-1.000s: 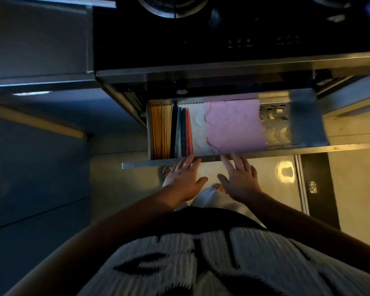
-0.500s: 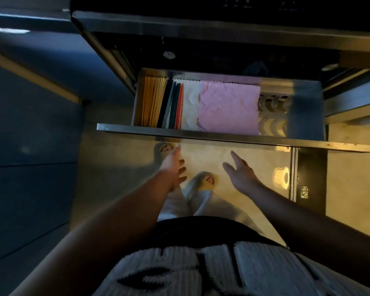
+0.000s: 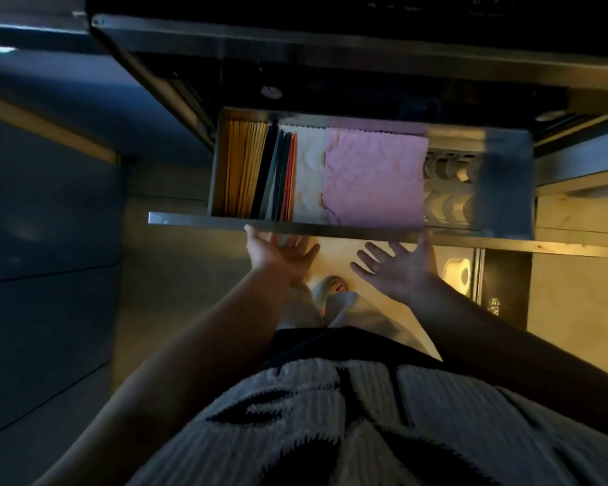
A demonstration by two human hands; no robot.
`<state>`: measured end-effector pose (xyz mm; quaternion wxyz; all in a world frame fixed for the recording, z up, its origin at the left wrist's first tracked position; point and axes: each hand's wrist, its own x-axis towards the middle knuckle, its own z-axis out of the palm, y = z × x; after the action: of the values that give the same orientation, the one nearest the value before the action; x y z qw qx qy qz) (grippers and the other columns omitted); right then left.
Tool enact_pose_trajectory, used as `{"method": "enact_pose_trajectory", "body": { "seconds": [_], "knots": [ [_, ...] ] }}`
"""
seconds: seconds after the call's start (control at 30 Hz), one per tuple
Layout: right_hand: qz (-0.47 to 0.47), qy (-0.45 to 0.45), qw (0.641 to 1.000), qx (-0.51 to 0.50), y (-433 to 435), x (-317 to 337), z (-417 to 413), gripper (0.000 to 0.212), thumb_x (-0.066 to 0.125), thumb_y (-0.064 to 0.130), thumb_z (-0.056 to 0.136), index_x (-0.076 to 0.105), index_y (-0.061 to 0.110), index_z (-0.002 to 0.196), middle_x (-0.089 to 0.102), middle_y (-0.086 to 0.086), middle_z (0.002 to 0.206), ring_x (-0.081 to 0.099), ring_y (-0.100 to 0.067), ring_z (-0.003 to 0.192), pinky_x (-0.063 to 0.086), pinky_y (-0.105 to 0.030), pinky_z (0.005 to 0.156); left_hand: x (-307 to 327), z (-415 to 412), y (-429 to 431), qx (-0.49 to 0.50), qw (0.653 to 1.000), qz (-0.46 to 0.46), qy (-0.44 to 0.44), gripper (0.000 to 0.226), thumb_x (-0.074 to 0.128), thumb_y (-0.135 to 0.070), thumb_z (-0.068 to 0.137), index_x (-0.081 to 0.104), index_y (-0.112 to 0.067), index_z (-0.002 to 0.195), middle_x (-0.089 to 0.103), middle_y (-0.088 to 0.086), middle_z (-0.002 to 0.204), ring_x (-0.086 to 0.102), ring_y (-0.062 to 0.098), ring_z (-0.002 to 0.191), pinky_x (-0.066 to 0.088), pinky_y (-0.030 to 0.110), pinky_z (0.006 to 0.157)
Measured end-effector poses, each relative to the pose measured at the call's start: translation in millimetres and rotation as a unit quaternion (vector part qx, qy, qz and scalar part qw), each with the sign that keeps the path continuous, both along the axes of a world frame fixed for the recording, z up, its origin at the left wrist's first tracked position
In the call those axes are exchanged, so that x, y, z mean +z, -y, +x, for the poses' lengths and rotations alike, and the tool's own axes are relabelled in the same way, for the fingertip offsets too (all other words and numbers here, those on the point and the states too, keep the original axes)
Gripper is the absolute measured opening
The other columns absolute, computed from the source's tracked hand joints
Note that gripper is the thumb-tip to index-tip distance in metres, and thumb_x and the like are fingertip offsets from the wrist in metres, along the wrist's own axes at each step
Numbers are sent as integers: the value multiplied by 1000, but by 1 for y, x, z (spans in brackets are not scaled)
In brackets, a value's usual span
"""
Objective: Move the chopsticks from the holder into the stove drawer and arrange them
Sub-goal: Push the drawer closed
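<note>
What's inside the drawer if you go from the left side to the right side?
Yellow wooden chopsticks → dark and red chopsticks → cream cloth → pink cloth → metal rack with curved slots.

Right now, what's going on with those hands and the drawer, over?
Left hand and right hand open, empty, at the drawer front. Chopsticks lined up in the drawer's left end beside a pink cloth. Nothing in the way.

Chopsticks (image 3: 257,177) at drawer (image 3: 330,226) left end; cloth (image 3: 376,180) right of them.

Dim, soft-focus, warm floor glow
</note>
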<state>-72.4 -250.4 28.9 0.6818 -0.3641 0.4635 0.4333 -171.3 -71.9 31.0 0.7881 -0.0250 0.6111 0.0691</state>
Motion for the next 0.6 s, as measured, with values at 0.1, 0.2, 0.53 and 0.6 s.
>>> {"method": "enact_pose_trajectory", "body": {
  "seconds": [0.1, 0.2, 0.53, 0.6],
  "knots": [
    [14, -11, 995, -96, -9, 0, 7, 92, 36, 83, 75, 27, 28, 148, 30, -17, 153, 33, -40, 137, 33, -62, 100, 4, 10, -8, -6, 1000, -25, -6, 76, 35, -76, 87, 52, -20, 137, 56, 22, 133, 53, 39, 125, 27, 59, 112],
    [8, -19, 991, -132, -22, 4, 14, 95, 41, 85, 71, 36, 23, 144, 39, -20, 147, 46, -44, 122, 38, -62, 94, 10, 26, -20, -22, 998, -44, -45, 84, 39, -79, 84, 42, -22, 146, 52, 20, 141, 49, 39, 130, 26, 58, 113],
    [-30, 17, 986, -166, -60, 18, 55, 87, 41, 80, 77, 40, 23, 142, 41, -18, 146, 44, -41, 127, 33, -63, 101, 22, 76, -62, -53, 994, -78, -50, 81, 42, -74, 87, 37, -21, 148, 48, 19, 146, 45, 36, 135, 24, 55, 114],
    [-24, 22, 986, -161, -63, 19, 69, 87, 38, 80, 79, 37, 21, 144, 39, -19, 147, 41, -41, 130, 31, -63, 105, 23, 87, -65, -75, 994, -58, -50, 73, 36, -70, 91, 38, -24, 148, 50, 15, 144, 45, 33, 135, 23, 53, 116]
  ]
}}
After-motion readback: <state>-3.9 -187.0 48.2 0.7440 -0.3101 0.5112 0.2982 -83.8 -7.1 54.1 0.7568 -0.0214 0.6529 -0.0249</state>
